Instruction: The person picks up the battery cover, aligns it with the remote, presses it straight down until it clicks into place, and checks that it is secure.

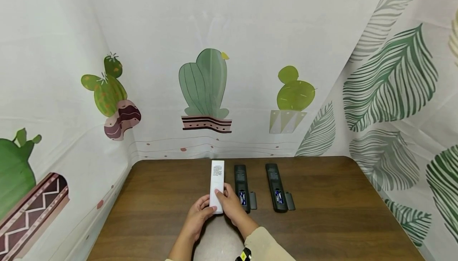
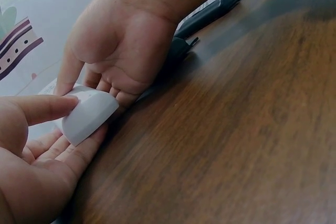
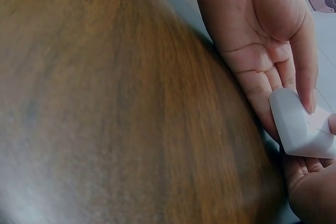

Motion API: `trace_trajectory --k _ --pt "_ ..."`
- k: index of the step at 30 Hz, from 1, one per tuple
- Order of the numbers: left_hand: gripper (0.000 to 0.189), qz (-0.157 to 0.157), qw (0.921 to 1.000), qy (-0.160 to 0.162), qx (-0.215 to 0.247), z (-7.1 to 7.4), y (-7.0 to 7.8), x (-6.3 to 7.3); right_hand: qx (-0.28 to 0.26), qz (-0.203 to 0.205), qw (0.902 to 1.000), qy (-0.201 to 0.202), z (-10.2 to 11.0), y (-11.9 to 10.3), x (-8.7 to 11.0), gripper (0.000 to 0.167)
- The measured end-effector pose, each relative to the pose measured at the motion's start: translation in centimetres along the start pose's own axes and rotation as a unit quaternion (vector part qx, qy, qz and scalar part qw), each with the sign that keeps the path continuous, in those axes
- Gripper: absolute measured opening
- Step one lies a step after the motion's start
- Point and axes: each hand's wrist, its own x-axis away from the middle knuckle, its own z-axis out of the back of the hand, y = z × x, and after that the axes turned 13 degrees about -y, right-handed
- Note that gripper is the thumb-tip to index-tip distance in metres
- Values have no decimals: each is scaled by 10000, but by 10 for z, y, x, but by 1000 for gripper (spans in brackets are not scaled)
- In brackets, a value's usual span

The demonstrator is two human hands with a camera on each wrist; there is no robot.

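While the left hand (image 1: pixel 196 217) pinches its near end between thumb and fingers, 1 white remote (image 1: pixel 217 182), printed label (image 1: pixel 217 170) upward, is also gripped by the right hand's (image 1: pixel 231 205) thumb and fingers, above 1 brown table (image 1: pixel 332 221); rightward, 2 black remotes (image 1: pixel 240 175) (image 1: pixel 273 176), batteries (image 1: pixel 243 198) (image 1: pixel 279 197) exposed, 1 cover (image 1: pixel 253 200) beside each.

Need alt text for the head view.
Left hand and right hand hold a white remote at a wooden table; two black remotes lie to their right, batteries exposed, each beside its cover. Cactus-print backdrop behind.
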Motion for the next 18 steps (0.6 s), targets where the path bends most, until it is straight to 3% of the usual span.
trace_trajectory --k 5,10,18 --pt "60 -3 10000 -12 23 0 0 0 47 -28 10000 34 -1 0 0 53" --pt "60 -15 10000 3 41 0 1 0 197 -94 9996 162 -5 -15 8 49" --pt "60 -14 10000 26 58 0 1 0 197 -124 9997 1 0 -2 -1 55"
